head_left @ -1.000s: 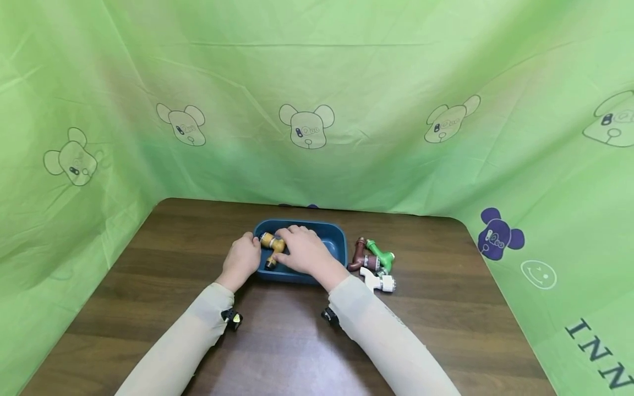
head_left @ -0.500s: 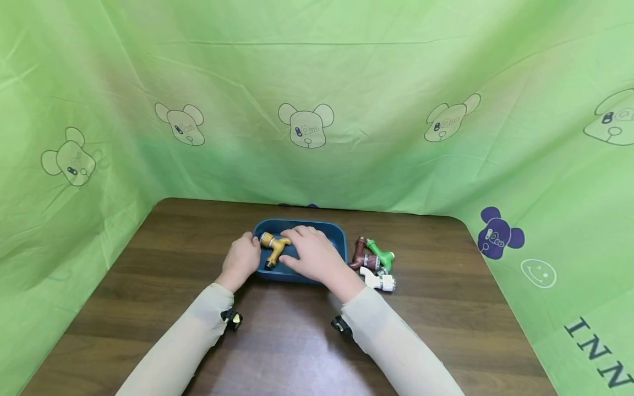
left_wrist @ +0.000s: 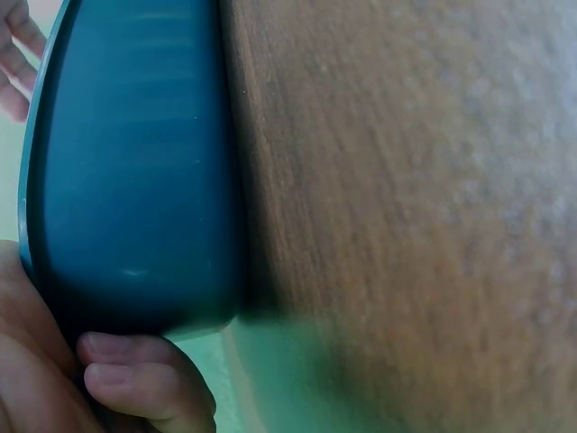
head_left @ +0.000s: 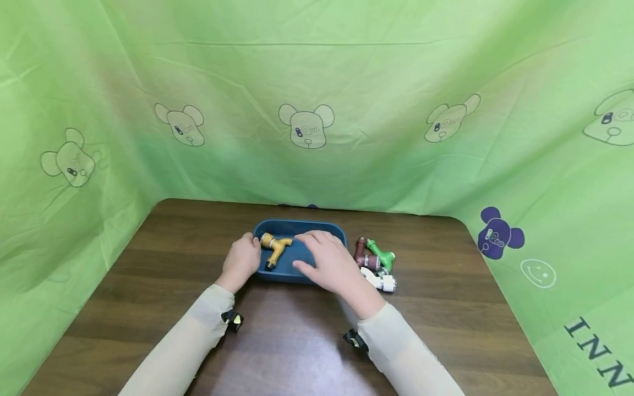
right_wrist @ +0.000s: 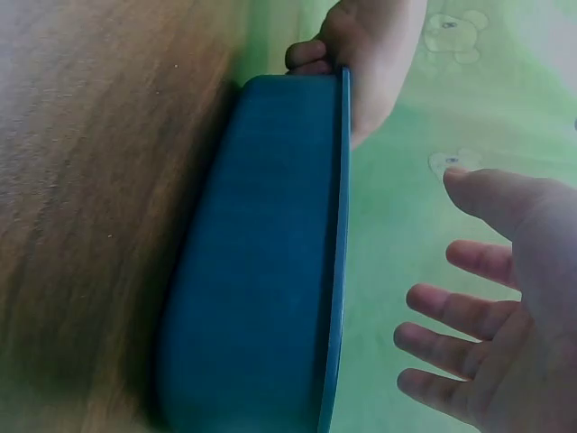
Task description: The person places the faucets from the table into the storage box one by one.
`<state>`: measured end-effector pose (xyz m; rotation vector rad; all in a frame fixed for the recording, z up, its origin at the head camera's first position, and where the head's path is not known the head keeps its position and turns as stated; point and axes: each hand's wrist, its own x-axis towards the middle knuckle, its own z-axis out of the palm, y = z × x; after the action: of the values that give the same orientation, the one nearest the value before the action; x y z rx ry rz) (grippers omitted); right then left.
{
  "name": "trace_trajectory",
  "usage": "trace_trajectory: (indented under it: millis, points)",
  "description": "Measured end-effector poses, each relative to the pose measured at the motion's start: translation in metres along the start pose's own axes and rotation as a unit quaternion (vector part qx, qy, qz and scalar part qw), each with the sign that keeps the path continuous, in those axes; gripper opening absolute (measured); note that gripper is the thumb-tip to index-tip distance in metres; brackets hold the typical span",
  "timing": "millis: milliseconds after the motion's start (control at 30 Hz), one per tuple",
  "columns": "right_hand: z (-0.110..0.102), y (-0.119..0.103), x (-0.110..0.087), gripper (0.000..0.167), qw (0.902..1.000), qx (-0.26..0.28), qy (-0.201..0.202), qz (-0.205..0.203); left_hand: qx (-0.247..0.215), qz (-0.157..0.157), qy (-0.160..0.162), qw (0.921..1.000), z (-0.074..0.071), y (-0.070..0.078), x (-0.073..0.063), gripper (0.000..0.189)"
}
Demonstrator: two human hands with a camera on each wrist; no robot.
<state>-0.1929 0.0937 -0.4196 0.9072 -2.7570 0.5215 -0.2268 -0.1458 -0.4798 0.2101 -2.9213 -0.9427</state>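
My left hand [head_left: 241,257] grips the left end of a blue plastic basin [head_left: 284,277]. In the left wrist view, the curled fingers [left_wrist: 135,383] press its outer wall, with the thumb side at the rim. A yellow tap [head_left: 278,247] with a black tip lies inside the basin at its left end, near that hand. Over the basin's right half hovers my right hand [head_left: 329,264], its fingers spread and nothing in them. The right wrist view shows those fingers [right_wrist: 451,347] apart from the basin's rim. The right hand hides part of the basin's right side.
Just right of the basin, a maroon tap [head_left: 360,253], a green tap [head_left: 382,255] and a white tap [head_left: 383,282] lie close together on the brown wooden table [head_left: 436,308]. Behind and at both sides hangs a green curtain [head_left: 307,176] with bear prints.
My right hand has drawn away from the yellow tap, to the right and a little toward me. The tap stays in the basin. The left hand keeps its place.
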Motion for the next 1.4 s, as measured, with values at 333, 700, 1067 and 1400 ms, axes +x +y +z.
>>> trace_trajectory:
  millis: [333, 700, 1067, 1400]
  points:
    - [-0.008, 0.009, -0.027, 0.057, 0.9999, 0.001, 0.012, 0.005, -0.005, -0.002, 0.003, 1.0000, 0.003, 0.000, 0.000, 0.030]
    - [-0.022, 0.016, -0.050, 0.058, 0.9991, 0.011, 0.033, 0.025, -0.005, -0.007, -0.009, 0.9999, 0.001, 0.002, 0.000, 0.031]
    - [-0.027, 0.021, -0.067, 0.060, 0.9981, 0.015, 0.044, 0.040, -0.007, -0.012, -0.016, 0.9998, -0.002, 0.001, 0.000, 0.031]
    - [-0.031, 0.032, -0.081, 0.059, 0.9965, 0.031, 0.066, 0.041, -0.008, -0.010, -0.013, 0.9998, -0.002, 0.002, -0.001, 0.031]
